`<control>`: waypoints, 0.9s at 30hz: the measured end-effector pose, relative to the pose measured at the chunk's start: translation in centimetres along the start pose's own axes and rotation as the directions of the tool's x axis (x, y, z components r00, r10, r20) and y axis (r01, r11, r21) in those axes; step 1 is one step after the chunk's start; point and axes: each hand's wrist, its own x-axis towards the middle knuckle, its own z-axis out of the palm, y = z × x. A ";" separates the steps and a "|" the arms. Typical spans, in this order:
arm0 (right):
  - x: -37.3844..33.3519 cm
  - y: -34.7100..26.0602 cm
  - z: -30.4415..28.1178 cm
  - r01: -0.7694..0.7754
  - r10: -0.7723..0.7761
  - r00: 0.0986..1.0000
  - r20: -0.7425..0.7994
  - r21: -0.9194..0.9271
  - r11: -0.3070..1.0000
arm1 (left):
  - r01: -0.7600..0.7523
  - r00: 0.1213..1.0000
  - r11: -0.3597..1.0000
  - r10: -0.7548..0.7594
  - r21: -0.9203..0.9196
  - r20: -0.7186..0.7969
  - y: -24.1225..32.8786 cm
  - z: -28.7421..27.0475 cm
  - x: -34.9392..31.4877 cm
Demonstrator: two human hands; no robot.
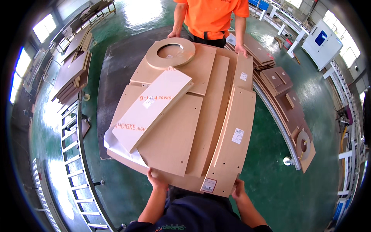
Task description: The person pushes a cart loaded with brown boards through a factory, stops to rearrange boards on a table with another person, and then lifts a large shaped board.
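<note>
A stack of light-brown wood panels lies on a large base board (pixel 176 179) in front of me. My left hand (pixel 156 181) grips the board's near edge, thumb on top and fingers hidden beneath. At the near right corner my right hand (pixel 238 189) holds the same board, beside a long narrow panel (pixel 228 143) with paper labels. Across the left of the stack slants a white-faced panel (pixel 152 110) with orange print, over a white sheet (pixel 119 148). A thick coil of edge banding (pixel 188 53) lies flat at the far end.
Opposite me, a person in an orange shirt (pixel 214 17) holds the far side. A dark platform (pixel 116 73) is left of the stack. Roller conveyors (pixel 79 172) run along the left; more panels (pixel 295 110) rest on a curved-looking rail at right. White machine cabinet (pixel 320 42) behind.
</note>
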 end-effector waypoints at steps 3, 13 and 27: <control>1.0 -1.3 -2.6 -0.027 0.027 1.000 -0.001 -0.025 0.999 | -0.010 0.999 0.999 0.008 -0.053 -0.045 -2.6 0.3 -1.0; 1.3 -4.2 -3.4 0.000 0.003 0.998 0.055 -0.054 0.999 | -0.100 0.974 0.992 0.112 -0.070 0.198 6.4 -2.3 2.1; 3.6 -17.6 -5.1 -0.079 0.086 0.996 0.014 -0.271 0.959 | -0.266 0.964 0.963 0.267 -0.049 0.008 -2.5 5.6 -0.9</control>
